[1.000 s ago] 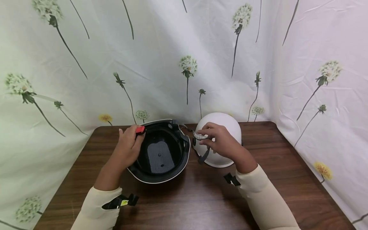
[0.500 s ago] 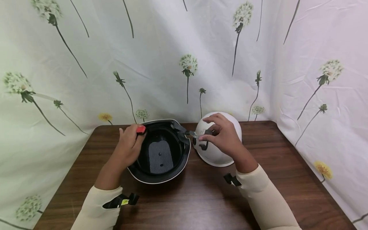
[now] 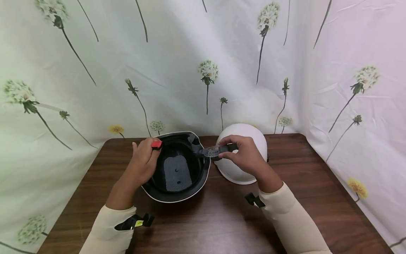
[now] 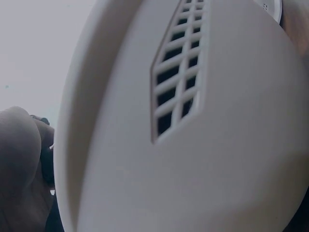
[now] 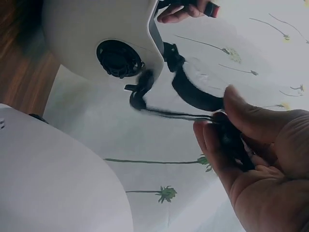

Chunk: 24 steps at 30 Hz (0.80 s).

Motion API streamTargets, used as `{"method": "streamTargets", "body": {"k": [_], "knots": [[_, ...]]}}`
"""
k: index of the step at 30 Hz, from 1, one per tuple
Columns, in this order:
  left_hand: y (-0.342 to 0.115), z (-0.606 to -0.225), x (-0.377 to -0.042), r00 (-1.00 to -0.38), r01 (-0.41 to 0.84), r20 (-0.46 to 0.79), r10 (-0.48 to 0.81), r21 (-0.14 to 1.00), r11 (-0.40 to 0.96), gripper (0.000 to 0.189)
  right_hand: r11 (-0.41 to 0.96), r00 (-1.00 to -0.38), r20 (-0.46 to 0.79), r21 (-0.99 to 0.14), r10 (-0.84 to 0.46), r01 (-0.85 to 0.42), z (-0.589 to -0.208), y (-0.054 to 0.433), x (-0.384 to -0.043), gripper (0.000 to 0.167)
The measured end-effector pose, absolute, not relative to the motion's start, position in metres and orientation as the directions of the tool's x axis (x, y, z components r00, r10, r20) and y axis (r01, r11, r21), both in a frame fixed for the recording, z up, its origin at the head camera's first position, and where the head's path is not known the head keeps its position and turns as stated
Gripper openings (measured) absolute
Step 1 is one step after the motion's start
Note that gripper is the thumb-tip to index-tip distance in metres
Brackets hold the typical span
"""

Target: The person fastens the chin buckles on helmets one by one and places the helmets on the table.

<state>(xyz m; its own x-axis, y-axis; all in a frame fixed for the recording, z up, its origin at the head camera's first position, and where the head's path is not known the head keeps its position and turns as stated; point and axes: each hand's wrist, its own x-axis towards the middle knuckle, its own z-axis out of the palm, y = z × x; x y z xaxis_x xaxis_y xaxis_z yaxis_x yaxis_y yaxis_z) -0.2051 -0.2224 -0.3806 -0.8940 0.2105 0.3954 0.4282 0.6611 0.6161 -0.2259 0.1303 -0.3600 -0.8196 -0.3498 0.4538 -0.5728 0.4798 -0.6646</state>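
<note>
An upturned helmet (image 3: 176, 173), white outside with a black lining, rests on the table in the head view. At its left rim my left hand (image 3: 142, 158) grips a dark strap, whose red buckle (image 3: 156, 144) sticks out past the fingers. My right hand (image 3: 242, 151) pinches the helmet's black chin strap (image 5: 195, 96) and pulls it out over the right rim. A clear, shiny piece (image 3: 211, 151) shows along that strap. In the left wrist view, the white shell (image 4: 231, 145) and its vent grille (image 4: 178, 72) fill most of the picture.
A second white helmet (image 3: 236, 173) sits dome up just right of the first, beneath my right hand. Both stand on a brown wooden table (image 3: 203, 225). Close behind the table hangs a white flower-printed curtain (image 3: 177, 88).
My right hand shifts about near the right rim, and the strap now stretches straighter from the helmet to its fingers. The left hand and upturned helmet stay almost in place.
</note>
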Motion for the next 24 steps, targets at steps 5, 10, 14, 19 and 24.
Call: {"method": "streamTargets", "body": {"k": [5,10,14,19,24], "knots": [[-0.223,-0.383,-0.207,-0.892,0.433,0.397,0.216,0.614,0.660,0.029,0.440,-0.782,0.497,-0.647,-0.376,-0.622,-0.360,0.130,-0.228,0.030],[-0.223,-0.382,-0.206,-0.893,0.430,0.397,0.213,0.610,0.665,0.028,0.419,-0.770,0.478,-0.650,-0.423,-0.634,-0.358,0.130,-0.230,0.026],[-0.223,-0.381,-0.205,-0.893,0.429,0.398,0.212,0.609,0.667,0.026,0.422,-0.783,0.411,-0.675,-0.466,-0.605,-0.356,0.127,-0.232,0.029],[-0.223,-0.382,-0.205,-0.889,0.434,0.406,0.210,0.605,0.667,0.022,0.444,-0.796,0.429,-0.667,-0.428,-0.598,-0.356,0.123,-0.234,0.037],[-0.223,-0.384,-0.206,-0.889,0.436,0.403,0.215,0.607,0.664,0.018,0.397,-0.801,0.459,-0.701,-0.384,-0.593,-0.357,0.118,-0.236,0.033]]}}
